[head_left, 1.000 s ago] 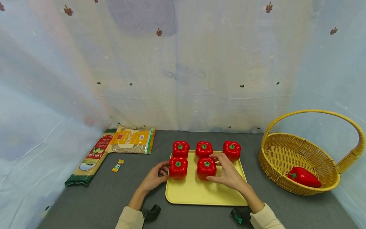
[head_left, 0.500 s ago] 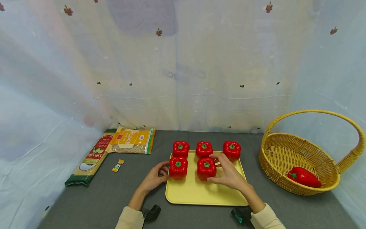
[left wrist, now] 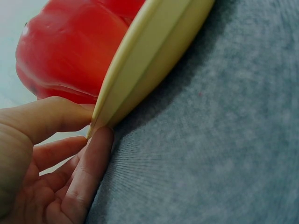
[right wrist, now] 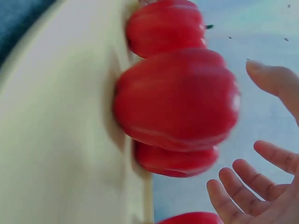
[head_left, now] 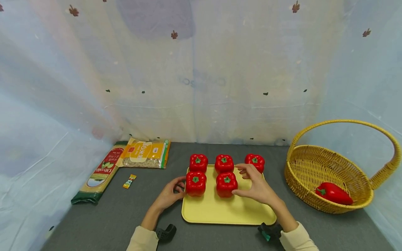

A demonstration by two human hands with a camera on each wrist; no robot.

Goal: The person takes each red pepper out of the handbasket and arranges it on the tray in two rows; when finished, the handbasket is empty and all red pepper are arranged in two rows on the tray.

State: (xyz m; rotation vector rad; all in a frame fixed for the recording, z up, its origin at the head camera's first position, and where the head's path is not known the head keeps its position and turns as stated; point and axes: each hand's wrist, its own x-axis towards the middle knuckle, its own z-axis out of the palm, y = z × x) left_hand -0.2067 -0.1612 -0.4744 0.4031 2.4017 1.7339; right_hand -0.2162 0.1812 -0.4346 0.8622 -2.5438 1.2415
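Note:
My left hand [head_left: 168, 196] pinches the left rim of a yellow tray [head_left: 226, 213]; in the left wrist view the thumb [left wrist: 56, 114] lies over the rim, with fingers below. Just inside that rim sits a red bell pepper [head_left: 195, 188]. To its right stands another red bell pepper [head_left: 226, 190], stem up on the tray. My right hand [head_left: 259, 188] is spread beside that second pepper, its fingers apart from it in the right wrist view. Behind are a back-left pepper [head_left: 198, 169], a back-middle pepper [head_left: 224, 169] and a back-right pepper [head_left: 252, 159] partly covered by the hand.
A yellow wicker basket [head_left: 296, 183] with a tall handle stands at the right, a long red pepper [head_left: 334, 194] inside. At the left lie an olive-labelled packet [head_left: 100, 174], a bag of grain [head_left: 144, 154] and a small wrapped sweet [head_left: 129, 181] on the grey table [head_left: 103, 226].
My right hand has let go of the front-middle pepper and drawn back to the right, covering part of the back-right one. The left hand stays at the tray's rim.

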